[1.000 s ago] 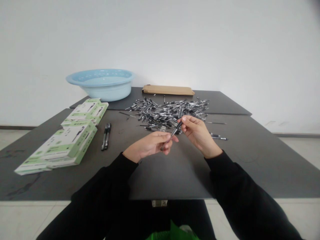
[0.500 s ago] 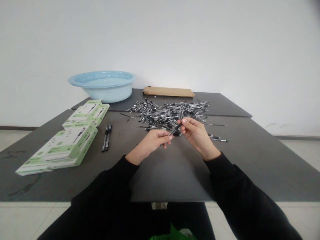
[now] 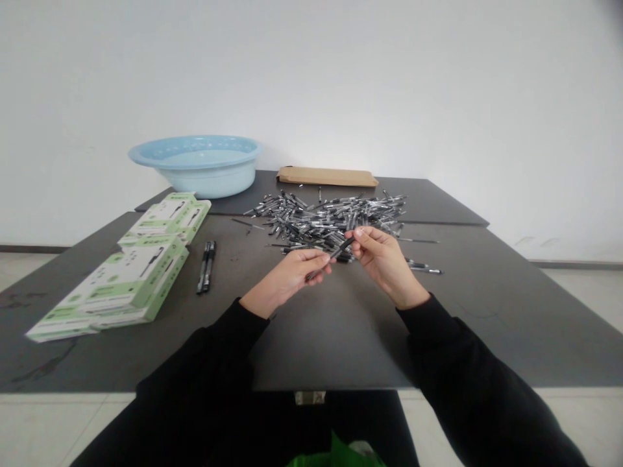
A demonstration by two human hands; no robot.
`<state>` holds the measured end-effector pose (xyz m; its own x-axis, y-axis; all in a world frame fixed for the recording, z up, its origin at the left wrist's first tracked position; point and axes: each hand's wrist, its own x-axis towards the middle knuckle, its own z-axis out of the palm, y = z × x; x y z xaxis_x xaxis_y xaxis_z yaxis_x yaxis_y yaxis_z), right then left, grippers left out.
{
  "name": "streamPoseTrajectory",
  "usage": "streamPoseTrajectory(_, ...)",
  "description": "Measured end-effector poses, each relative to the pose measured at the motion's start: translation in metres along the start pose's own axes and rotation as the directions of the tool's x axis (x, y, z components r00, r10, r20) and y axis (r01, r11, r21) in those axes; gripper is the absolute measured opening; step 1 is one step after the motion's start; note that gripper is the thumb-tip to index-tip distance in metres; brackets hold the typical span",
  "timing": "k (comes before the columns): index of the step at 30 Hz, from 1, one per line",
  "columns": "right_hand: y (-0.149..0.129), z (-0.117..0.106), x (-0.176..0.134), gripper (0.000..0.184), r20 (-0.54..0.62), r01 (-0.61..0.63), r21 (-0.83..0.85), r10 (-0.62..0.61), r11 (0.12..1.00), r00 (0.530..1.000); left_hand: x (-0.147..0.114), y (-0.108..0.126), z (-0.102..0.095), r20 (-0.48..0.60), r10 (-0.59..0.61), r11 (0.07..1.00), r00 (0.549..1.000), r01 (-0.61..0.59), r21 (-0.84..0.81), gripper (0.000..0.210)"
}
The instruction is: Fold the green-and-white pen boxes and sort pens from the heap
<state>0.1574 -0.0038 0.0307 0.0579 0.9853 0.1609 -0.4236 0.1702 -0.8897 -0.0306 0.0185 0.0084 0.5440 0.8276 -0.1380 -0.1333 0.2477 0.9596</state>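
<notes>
A dark, slim pen (image 3: 341, 249) slants between my two hands above the near side of a pen heap. My left hand (image 3: 298, 270) is closed on its lower part, thumb on top, and the lower end pokes out beneath the fingers. At the upper end, the thumb and fingertips of my right hand (image 3: 382, 263) pinch the black part. Behind both hands spreads a loose heap of black and clear pens (image 3: 311, 224). Two capped black pens (image 3: 206, 267) lie side by side to the left of my left hand.
Stacked green and white pen boxes (image 3: 131, 275) lie on the left of the dark table (image 3: 487, 324). A light blue basin (image 3: 209, 175) stands behind them. A flat brown cardboard piece (image 3: 327, 176) rests near the back edge, with the wall beyond.
My left hand's grip on the pen has shifted; the pen's lower end now shows below the left fingers. My right hand stays nearly in place at the upper end.
</notes>
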Motion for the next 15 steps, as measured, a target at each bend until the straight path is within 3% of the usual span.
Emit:
streamPoseTrajectory(3,-0.0001,0.0005,-0.0003,0.026,-0.007,-0.01,0.013,0.01,1.0,1.0,-0.0012,0.0019,0.0008,-0.022,0.023,0.999,0.999,-0.024,-0.023,0.029)
streamPoseTrajectory(7,0.0002,0.0006,-0.0005,0.024,-0.01,-0.008,0.005,0.008,1.0,1.0,-0.0021,0.0017,0.0011,-0.002,-0.039,0.992,0.999,0.039,-0.116,0.031)
streamPoseTrajectory(15,0.0014,-0.0012,0.0003,0.024,0.015,-0.001,-0.011,0.001,1.0,1.0,-0.0035,0.0051,0.0024,-0.004,0.032,0.998,0.999,-0.032,0.05,0.03)
